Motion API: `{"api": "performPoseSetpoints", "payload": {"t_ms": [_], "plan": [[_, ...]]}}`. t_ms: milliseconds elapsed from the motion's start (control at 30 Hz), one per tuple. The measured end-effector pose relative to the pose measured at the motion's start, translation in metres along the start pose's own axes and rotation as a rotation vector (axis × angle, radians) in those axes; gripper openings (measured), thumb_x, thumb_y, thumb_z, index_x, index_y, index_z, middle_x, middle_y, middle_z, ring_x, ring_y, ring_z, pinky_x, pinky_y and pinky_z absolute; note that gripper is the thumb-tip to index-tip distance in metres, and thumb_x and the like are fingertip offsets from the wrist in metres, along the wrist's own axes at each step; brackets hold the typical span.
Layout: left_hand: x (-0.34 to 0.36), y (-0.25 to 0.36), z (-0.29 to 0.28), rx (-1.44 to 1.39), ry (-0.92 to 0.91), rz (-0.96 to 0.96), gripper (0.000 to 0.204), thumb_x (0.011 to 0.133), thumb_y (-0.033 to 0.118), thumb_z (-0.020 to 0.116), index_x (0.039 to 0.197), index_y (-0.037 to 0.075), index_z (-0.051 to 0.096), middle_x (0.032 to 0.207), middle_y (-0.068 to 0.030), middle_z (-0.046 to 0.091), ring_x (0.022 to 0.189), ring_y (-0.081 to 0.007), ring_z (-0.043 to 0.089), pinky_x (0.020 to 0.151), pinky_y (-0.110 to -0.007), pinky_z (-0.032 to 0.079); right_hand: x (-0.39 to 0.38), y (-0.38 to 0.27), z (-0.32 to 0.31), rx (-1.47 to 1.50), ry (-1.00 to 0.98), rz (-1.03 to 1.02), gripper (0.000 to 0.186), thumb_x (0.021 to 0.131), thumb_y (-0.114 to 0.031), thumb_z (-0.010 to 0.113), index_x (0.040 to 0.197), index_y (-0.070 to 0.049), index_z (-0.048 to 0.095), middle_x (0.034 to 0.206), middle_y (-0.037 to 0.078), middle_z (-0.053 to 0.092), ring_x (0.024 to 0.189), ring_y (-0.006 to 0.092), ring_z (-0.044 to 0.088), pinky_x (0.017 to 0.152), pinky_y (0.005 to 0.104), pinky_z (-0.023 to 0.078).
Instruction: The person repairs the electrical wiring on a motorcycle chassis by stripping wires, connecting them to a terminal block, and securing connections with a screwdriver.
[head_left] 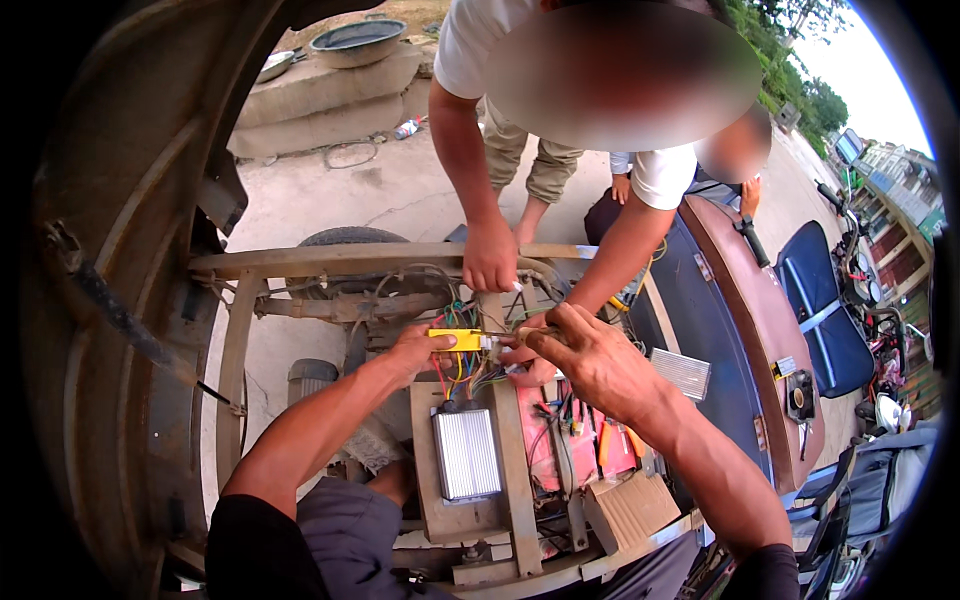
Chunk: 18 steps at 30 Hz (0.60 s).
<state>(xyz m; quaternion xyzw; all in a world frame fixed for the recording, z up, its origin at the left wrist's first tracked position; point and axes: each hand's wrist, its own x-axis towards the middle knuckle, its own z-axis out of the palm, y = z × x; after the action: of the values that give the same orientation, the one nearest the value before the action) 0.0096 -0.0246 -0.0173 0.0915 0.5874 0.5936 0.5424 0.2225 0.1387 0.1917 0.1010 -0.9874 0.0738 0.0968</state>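
My left hand (pixel 418 350) grips a yellow plastic piece (pixel 458 339) among coloured wires above a silver finned controller (pixel 466 455). My right hand (pixel 590 355) is closed on a slim tool, apparently a screwdriver (pixel 530 334), whose shaft reaches toward white connectors at the yellow piece's right end; its tip is too small to make out. Just under my right hand are a co-worker's fingers (pixel 530 368), partly hidden, near those connectors. The co-worker's other hand (pixel 490 260) hangs above the wires, with a small white item at the fingertips.
Red batteries (pixel 540 458) with orange-handled tools and a cardboard piece (pixel 630 515) lie in the metal frame (pixel 240 263). A rusty body panel (pixel 120 250) rises at left, a hinged seat (pixel 740 300) at right. A co-worker stands opposite, with another person (pixel 620 185) behind; motorbikes are parked beyond.
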Motion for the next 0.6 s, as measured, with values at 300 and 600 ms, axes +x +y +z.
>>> {"api": "performPoseSetpoints", "payload": {"t_ms": [300,600], "plan": [[-0.002,-0.008,-0.021,-0.020,0.026,0.021,0.022,0.092,0.013,0.069,0.113,0.007,0.064,0.102,-0.0046,0.069,0.084,-0.0126,0.067,0.077,-0.029,0.057,0.021,-0.007,0.007,-0.059,-0.083,0.100,0.029,0.080,-0.011,0.067,0.108,-0.005,0.061,0.087,0.019,0.060,0.070,0.0366,0.066,0.061,0.0467,0.053],[0.026,-0.028,-0.023,0.050,0.079,0.037,0.035,0.094,0.010,0.061,0.128,0.003,0.052,0.114,-0.0124,0.065,0.094,-0.0249,0.070,0.081,-0.040,0.061,0.030,0.006,-0.003,-0.120,0.016,0.240,0.019,0.078,-0.014,0.063,0.093,-0.002,0.064,0.080,0.020,0.065,0.070,0.0380,0.068,0.056,0.0489,0.053]]}}
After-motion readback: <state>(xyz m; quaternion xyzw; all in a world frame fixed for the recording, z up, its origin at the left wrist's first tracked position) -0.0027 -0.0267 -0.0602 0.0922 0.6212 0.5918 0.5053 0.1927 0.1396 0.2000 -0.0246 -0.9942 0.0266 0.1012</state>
